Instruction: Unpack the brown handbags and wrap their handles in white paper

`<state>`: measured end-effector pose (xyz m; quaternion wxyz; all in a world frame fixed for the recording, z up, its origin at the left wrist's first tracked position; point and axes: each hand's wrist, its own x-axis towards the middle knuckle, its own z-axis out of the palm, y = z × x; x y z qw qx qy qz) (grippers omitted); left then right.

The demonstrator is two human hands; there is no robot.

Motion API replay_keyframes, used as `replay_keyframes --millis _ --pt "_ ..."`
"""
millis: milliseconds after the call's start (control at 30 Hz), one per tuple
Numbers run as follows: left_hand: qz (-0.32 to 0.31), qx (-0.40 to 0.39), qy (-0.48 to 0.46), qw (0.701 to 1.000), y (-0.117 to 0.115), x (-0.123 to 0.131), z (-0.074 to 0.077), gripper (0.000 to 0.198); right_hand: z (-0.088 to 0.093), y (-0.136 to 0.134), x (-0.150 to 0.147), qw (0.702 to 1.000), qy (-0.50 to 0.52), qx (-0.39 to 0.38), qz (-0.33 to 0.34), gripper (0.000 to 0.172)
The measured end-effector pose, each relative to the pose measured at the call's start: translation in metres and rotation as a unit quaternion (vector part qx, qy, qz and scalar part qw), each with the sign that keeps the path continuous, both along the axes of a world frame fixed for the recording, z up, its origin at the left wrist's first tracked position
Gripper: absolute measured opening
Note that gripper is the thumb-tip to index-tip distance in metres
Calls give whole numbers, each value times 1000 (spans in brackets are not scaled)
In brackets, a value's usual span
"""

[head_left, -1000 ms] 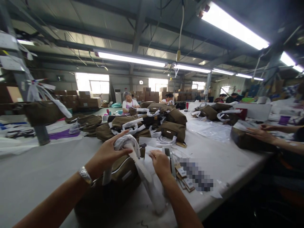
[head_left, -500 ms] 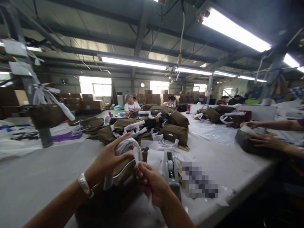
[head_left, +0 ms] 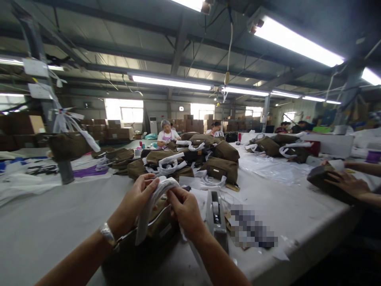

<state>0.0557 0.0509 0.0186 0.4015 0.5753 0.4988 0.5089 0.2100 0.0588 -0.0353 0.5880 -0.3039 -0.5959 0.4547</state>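
Fingertips of both hands pinch a white foam wrapping strip where it loops over the handle of a dark olive fabric bag (head_left: 154, 230) at the near edge of a long grey worktable (head_left: 59, 214). Left hand (head_left: 139, 200), a silver bracelet (head_left: 106, 234) on its wrist, is clamped on the white foam wrapping strip (head_left: 162, 186) from the left, its tail hanging down over the bag's front; right hand (head_left: 184, 208) grips the same strip from the right, thumb and forefinger closed on it. Just to the right stands a grey tape dispenser (head_left: 216, 214), with small card tags (head_left: 235, 228) beside it. Farther up the table lies a heap of matching olive bags with white-wrapped handles (head_left: 190, 159). At the right edge, a co-worker's hands (head_left: 347, 182) rest on another bag. Judging from the grip, the wrap would sit best if kept taut and snug, each turn overlapping evenly, the left hand anchoring while the right guides.
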Motion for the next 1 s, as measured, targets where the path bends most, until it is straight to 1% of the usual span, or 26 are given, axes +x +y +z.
replay_keyframes --millis 33,100,133,167,267,300,333,367,400,467,500,533,567,600,667,733,767,833,1000 --pt "-19 -23 -19 999 0 -2 0 55 3 -1 0 1000 -10 3 5 38" --pt "-79 -68 -48 993 -1 -4 0 60 6 -4 2 999 -34 5 11 37" --pt "-99 -73 -54 991 -1 -5 1 60 8 -6 4 999 -48 8 9 37" --pt "-103 -67 -53 991 -2 -6 2 59 9 -9 6 998 -60 12 4 35" --pt "-61 -2 -28 998 -4 -7 7 54 12 -22 13 997 -62 23 -36 27" --pt "-45 19 -14 999 -5 -6 9 53 13 -26 15 998 -41 22 -40 27" --pt "-37 35 -2 999 -6 -5 12 53 15 -30 18 999 -9 14 -30 28" --pt "-36 46 8 998 -7 -5 14 52 17 -33 20 1000 31 -2 0 30" --pt "-36 57 16 998 -8 -4 16 52 20 -35 22 996 72 -24 47 32" --pt "-32 80 27 996 -10 -3 21 50 26 -36 27 977 133 -70 153 34" --pt "-26 94 31 995 -11 -3 23 49 29 -35 28 968 146 -83 187 37" --pt "-19 108 35 993 -12 -3 25 49 32 -34 29 965 148 -81 201 40" --pt "-12 123 39 992 -13 -3 26 49 34 -32 29 970 135 -65 191 41" --pt "-7 137 42 990 -14 -3 27 49 36 -30 28 980 110 -41 161 38" --pt "-4 153 45 987 -15 -4 28 50 40 -27 25 997 41 13 68 31" --pt "0 162 43 986 -17 -5 27 50 43 -23 21 998 -26 50 -10 31" --pt "3 169 44 985 -17 -5 27 50 45 -22 20 997 -49 61 -30 32" --pt "12 191 51 980 -18 -7 26 48 49 -19 18 993 -84 68 -38 33" --pt "41 249 90 964 -22 -6 26 41 57 -15 23 988 -147 43 -15 31"
